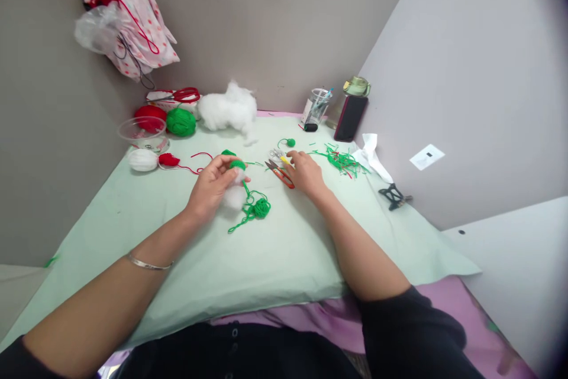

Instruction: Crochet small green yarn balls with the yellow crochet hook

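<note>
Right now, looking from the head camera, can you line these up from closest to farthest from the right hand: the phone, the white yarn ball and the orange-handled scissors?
1. Orange-handled scissors: just left of the right hand.
2. Phone: propped up toward the back right.
3. White yarn ball: way over on the left.

No text, label, brand, number or sign can be read here. The clear plastic cup [318, 107] near the back wall bears a pale patch on its side, too small to make out as writing. The white and red package [190, 107] by the red-handled scissors [187, 94] shows coloured markings, but no letters come clear. Reddish marks show low on the clear plastic tub [155, 145]; whether they are print cannot be told
</note>
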Demonstrator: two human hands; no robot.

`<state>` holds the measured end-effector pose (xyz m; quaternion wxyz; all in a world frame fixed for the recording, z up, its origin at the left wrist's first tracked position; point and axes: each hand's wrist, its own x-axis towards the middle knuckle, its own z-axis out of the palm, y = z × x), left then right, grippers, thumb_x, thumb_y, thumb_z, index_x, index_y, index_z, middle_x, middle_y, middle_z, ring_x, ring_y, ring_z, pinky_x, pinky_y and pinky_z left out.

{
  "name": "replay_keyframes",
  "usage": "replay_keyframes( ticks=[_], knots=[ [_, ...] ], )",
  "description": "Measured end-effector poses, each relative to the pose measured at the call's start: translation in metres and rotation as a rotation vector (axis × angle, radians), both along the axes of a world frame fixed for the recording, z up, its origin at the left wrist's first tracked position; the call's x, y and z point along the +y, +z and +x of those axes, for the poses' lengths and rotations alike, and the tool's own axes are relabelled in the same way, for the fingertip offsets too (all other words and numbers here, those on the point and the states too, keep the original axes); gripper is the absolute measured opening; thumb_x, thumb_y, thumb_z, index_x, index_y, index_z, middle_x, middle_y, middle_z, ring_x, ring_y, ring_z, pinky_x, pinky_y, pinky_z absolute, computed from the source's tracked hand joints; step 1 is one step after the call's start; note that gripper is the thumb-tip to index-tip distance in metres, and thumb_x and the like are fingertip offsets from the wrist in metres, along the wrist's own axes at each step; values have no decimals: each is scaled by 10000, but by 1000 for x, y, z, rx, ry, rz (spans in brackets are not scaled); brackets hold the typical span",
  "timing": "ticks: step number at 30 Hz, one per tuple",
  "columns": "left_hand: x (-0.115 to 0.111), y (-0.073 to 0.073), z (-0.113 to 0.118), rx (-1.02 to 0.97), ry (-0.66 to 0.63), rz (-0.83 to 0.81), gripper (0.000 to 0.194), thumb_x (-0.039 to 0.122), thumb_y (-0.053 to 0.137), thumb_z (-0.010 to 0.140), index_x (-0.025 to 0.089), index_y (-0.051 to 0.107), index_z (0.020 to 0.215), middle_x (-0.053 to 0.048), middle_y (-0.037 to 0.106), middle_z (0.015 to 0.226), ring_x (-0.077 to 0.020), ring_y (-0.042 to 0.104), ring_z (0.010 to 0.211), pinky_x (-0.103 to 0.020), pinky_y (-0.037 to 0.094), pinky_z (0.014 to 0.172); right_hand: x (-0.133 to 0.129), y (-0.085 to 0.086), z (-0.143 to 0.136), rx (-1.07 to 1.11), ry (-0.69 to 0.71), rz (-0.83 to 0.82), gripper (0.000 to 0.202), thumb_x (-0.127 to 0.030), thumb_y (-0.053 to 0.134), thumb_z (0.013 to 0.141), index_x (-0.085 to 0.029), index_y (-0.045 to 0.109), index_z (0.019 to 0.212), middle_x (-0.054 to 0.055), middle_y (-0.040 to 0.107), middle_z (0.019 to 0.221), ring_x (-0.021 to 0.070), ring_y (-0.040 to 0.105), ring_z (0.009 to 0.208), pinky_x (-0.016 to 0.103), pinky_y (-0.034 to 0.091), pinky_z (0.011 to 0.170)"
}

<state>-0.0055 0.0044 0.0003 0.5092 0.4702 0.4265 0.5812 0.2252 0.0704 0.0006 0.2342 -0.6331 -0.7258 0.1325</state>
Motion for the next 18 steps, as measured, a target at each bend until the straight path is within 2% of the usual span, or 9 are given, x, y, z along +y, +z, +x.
replay_keyframes(
  ticks=[4, 9, 12, 14, 16, 18],
  knots=[
    [-1, -5, 1, 34, -45, 0, 273, 318, 739, 823, 197, 610, 1030, -13, 707, 933, -127, 651, 638, -290, 531, 637, 11, -13, 4, -33, -37, -39, 265, -134, 534, 908, -167, 707, 1106, 193, 690, 1213, 324, 602, 1168, 417, 475, 949],
    [-1, -10, 1, 73, -8, 24, 238, 263, 739, 816, 215, 547, 947, 30, 645, 830, -109, 594, 587, -276, 505, 607, 9, -3, 0, 101, 2, -34, 273, -131, 474, 893, -143, 699, 1047, 166, 682, 1116, 264, 622, 983, 368, 478, 859],
    [0, -13, 1, 93, 37, 54, 220, 234, 741, 798, 216, 553, 911, 44, 596, 792, -105, 556, 586, -263, 479, 582, -4, 10, -7, 248, 152, -87, 285, -225, 448, 940, -161, 679, 1095, 74, 683, 949, 172, 575, 732, 299, 471, 695],
    [1, -15, 2, 98, 68, 73, 218, 225, 737, 791, 218, 551, 904, 46, 578, 775, -113, 548, 605, -257, 461, 573, -17, 16, -15, 335, 274, -141, 343, -353, 427, 991, -190, 659, 1185, 4, 639, 805, 127, 489, 587, 266, 434, 591],
    [3, -17, 1, 94, 96, 91, 224, 221, 731, 790, 223, 540, 909, 43, 580, 784, -121, 556, 635, -254, 456, 582, -29, 18, -24, 448, 383, -215, 409, -461, 453, 994, -210, 642, 1257, -44, 568, 715, 99, 412, 510, 246, 386, 524],
    [5, -18, 0, 86, 118, 107, 229, 224, 720, 792, 226, 527, 916, 37, 593, 812, -124, 570, 659, -256, 465, 602, -37, 18, -30, 646, 491, -341, 423, -490, 531, 964, -201, 652, 1248, -59, 547, 688, 81, 410, 484, 240, 369, 507]
  ],
)
